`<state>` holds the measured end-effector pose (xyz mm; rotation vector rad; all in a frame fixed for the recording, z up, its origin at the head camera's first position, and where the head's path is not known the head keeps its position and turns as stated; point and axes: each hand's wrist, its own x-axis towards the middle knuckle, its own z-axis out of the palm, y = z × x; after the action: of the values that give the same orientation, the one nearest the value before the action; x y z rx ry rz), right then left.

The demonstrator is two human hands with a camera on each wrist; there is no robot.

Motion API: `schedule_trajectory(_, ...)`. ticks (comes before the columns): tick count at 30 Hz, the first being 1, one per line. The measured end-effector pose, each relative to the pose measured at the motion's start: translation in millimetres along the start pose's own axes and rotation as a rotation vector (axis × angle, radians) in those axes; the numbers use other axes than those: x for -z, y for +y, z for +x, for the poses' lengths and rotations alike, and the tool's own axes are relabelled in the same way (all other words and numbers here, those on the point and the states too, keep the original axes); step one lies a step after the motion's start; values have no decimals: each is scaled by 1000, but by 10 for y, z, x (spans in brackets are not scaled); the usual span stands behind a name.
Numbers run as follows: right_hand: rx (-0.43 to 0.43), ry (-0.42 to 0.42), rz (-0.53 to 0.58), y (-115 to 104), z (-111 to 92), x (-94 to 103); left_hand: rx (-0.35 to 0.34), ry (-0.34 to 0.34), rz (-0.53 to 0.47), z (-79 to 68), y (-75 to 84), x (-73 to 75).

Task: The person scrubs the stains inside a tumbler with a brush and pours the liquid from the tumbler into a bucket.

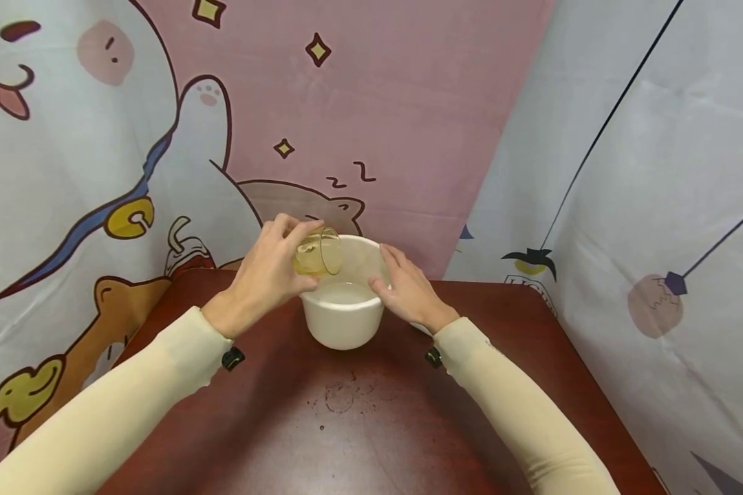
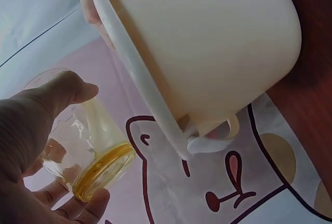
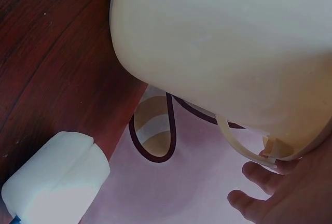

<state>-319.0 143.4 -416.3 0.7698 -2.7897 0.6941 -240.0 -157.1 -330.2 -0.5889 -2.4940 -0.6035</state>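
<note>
My left hand (image 1: pixel 263 261) grips a clear yellowish glass (image 1: pixel 319 253), thumb on one side and fingers on the other. The glass is tipped on its side, mouth to the right, over the left part of a white bucket (image 1: pixel 343 326). In the left wrist view the amber base of the glass (image 2: pixel 104 172) shows between thumb and fingers. The bucket stands upright on the table. My right hand (image 1: pixel 411 285) holds its right rim, thumb at the inner side and fingers outside. The right wrist view shows several fingertips (image 3: pixel 259 180) near the bucket's handle (image 3: pixel 241 146).
A white cylindrical thing (image 3: pixel 57 177) lies right of the bucket, mostly hidden by my right hand in the head view. Wet marks and drops (image 1: pixel 340 397) dot the dark red table (image 1: pixel 371 447) in front. A printed cloth (image 1: pixel 408 103) hangs behind.
</note>
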Motion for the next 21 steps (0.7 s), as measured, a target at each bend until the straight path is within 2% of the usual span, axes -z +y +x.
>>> schedule_trajectory(9, 8, 17, -1, -1, 15, -9, -28, 2, 59, 97, -18, 32)
schedule_trajectory(21, -1, 6, 0, 0, 6, -6, -25, -2, 122, 232, -29, 28)
